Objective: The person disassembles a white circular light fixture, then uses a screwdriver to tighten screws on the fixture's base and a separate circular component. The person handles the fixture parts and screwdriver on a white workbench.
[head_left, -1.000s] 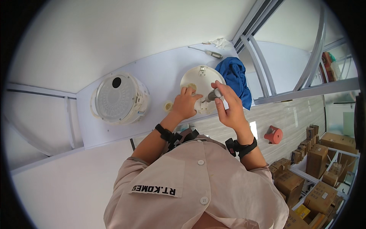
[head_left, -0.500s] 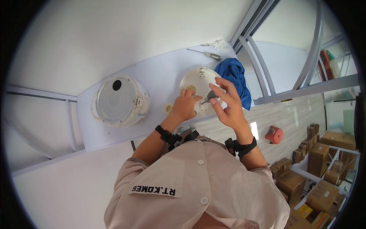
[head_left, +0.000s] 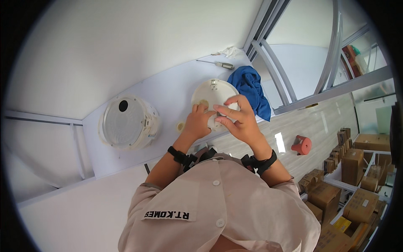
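A round white lid-like part [head_left: 201, 90] with a metal fitting [head_left: 213, 83] at its far rim lies on the bench before me. My left hand [head_left: 196, 122] rests on its near left side, fingers bent against it and thumb toward its middle. My right hand [head_left: 243, 119] is over the near right side, thumb and fingers brought together around a small grey piece [head_left: 219, 113], mostly hidden. Just past my left fingertips, a yellowish round piece [head_left: 203, 103] shows on the lid. A similar yellowish ring [head_left: 180, 126] sits on the bench beside my left wrist.
At the left stands a large white round appliance [head_left: 121, 126] with a grey disc face and a black oval. Beyond the lid lie a screwdriver [head_left: 224, 65], a white crumpled cloth [head_left: 231, 52] and a blue cloth [head_left: 250, 88]. A red roll [head_left: 301, 145] and cardboard boxes [head_left: 325, 197] are at right.
My right hand's fingers have closed in and come down toward the lid near my left thumb; the grey piece is now more hidden. The whole view has shifted slightly.
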A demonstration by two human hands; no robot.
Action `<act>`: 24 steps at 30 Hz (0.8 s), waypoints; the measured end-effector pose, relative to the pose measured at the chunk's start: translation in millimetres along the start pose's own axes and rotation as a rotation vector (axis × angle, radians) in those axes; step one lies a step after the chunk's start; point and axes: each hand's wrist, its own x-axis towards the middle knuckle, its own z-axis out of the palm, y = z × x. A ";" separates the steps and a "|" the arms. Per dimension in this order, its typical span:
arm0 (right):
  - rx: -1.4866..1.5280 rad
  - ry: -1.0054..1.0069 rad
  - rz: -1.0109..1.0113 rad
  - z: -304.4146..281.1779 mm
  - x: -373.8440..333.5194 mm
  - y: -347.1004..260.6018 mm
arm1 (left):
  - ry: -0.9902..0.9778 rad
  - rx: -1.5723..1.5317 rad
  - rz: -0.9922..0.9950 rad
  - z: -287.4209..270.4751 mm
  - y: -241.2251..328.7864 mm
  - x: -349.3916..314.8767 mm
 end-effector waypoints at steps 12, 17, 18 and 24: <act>0.029 0.029 -0.131 1.2 -0.7 2.0 | 0.062 0.019 -0.002 5.7 1.0 1.7; 0.152 -0.005 -0.005 -5.2 6.0 -11.1 | 0.006 0.048 0.015 1.0 -0.7 -1.6; 0.126 0.017 -0.051 -4.2 7.5 -8.7 | 0.013 0.051 0.021 0.9 -0.8 -0.2; 0.038 0.007 -0.058 -6.0 4.3 -12.2 | 0.000 0.064 0.002 0.1 1.0 -1.2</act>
